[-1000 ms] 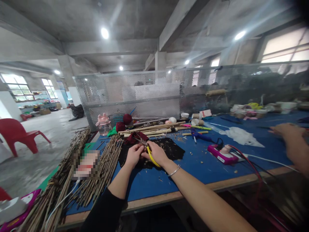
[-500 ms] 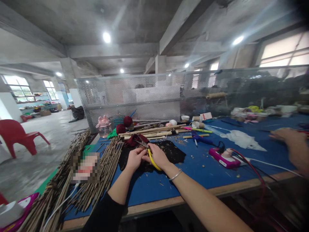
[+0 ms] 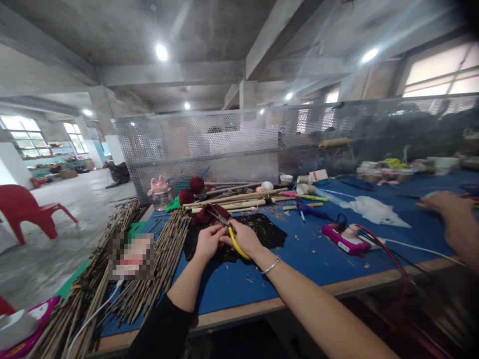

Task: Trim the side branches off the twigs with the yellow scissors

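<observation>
My right hand is closed around a pair of scissors with yellow handles; the metal blades point up and to the left. Close beside it, my left hand has its fingers pinched together near the blades, and what they hold is too small to make out. Under both hands lies a black cloth strewn with small chips. A dark red cloth is bunched just beyond the blades. Left of my hands, a pile of thin brown twigs rests on the blue table.
Dark red balls, sticks and a blue glue gun lie at the back. A magenta power strip with cables sits right, near a white plastic bag. Another person's hand is at far right. A perforated metal screen stands behind.
The view has shifted slightly. My hands and the scissors stay in nearly the same place over the black cloth, and the other person's hand has moved a little.
</observation>
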Available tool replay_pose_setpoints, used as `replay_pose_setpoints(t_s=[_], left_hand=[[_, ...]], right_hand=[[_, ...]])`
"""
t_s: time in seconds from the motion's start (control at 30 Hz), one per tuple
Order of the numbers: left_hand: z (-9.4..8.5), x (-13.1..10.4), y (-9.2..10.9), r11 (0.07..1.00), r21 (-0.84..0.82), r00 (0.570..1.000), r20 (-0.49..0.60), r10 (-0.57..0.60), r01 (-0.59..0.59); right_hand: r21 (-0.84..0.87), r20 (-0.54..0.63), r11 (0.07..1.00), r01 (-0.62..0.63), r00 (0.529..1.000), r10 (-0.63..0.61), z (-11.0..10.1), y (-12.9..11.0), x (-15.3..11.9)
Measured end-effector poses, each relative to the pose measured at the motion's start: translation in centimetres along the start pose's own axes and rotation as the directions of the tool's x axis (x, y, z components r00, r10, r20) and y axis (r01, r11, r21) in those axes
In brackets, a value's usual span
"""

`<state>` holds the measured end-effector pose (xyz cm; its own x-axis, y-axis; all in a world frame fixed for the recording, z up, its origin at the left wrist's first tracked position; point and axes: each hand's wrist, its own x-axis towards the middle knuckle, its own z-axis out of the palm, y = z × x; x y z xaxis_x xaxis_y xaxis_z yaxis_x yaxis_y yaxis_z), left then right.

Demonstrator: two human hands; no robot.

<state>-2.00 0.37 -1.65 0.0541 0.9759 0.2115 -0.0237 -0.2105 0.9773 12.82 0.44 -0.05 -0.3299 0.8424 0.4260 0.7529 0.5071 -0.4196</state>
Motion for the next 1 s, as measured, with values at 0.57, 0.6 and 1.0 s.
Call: replay_pose_setpoints(t_s=[0.57, 0.6, 1.0], left_hand=[[0.03, -0.13, 0.59, 0.999, -0.050, 1.000, -0.013, -0.011, 0.010], [0.03, -0.13, 0.61, 0.998, -0.064, 1.000, -0.010, -0.001, 0.000], [0.09, 0.02, 0.03, 0.997, -0.071, 0.999, 0.047, -0.020, 0.023]], right_hand=[[-0.057, -0.009, 0.998, -0.035, 0.999, 0.035, 0.27, 0.17, -0.02], [-0.060, -0.011, 0.998, -0.016, 1.000, 0.015, 0.24, 0.09, -0.04], [-0.013, -0.004, 1.000, 0.020, 1.000, -0.020, 0.09, -0.01, -0.10]])
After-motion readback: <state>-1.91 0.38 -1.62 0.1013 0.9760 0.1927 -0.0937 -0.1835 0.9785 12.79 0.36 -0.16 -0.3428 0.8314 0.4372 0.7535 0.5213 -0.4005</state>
